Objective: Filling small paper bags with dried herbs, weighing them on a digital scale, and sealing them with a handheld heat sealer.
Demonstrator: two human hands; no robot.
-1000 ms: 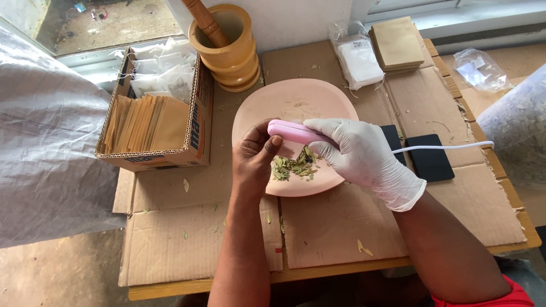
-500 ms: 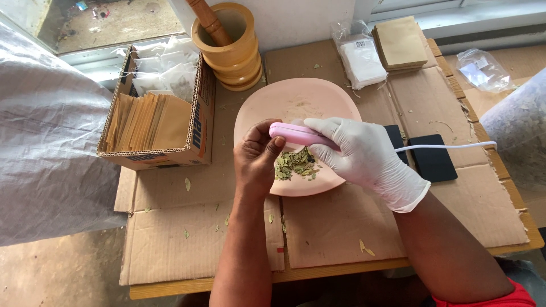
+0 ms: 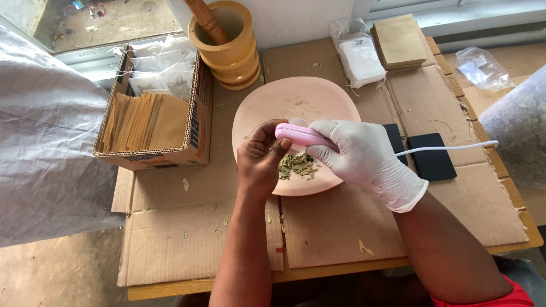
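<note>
A pink handheld device (image 3: 301, 136) with a white cord (image 3: 449, 149) trailing off to the right sits above a pale pink plate (image 3: 296, 102), gripped in the right hand (image 3: 364, 156), which wears a white glove and is closed around the device's body. The bare left hand (image 3: 263, 162) is curled at the device's tip, fingertips pinched together against it; whether anything is held between them cannot be told. Just under both hands, a small heap of dried green leaves (image 3: 297, 166) lies on the near part of the plate. The plate rests on a table covered with cardboard sheets (image 3: 187, 239). Behind it stands a wooden mortar (image 3: 227, 48) with a pestle (image 3: 205, 20) inside. To the left, a cardboard box (image 3: 156, 122) holds brown paper envelopes and white sachets. Right of the plate lie two black pads (image 3: 432, 158).
</note>
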